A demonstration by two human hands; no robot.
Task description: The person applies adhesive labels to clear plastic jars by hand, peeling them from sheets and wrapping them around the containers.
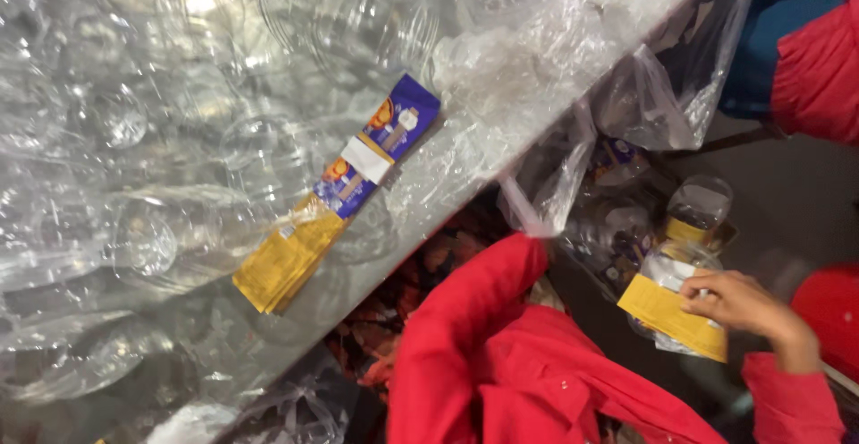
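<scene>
My right hand (747, 305) is at the lower right, its fingers pinching the edge of a yellow label (667, 314). The label lies against a clear plastic jar (667, 269). My left arm's red sleeve (488, 319) reaches up towards the table's edge. Its hand is hidden behind a clear plastic bag (550, 184). A second clear jar (700, 207) with a yellow label stands just beyond the first.
A table (268, 337) heaped with clear plastic jars and wrap fills the left. A banded bundle of purple and yellow labels (335, 193) lies on it. More clear bags (662, 95) hang at the table's edge. Another person in red and blue clothing (810, 50) stands at the top right.
</scene>
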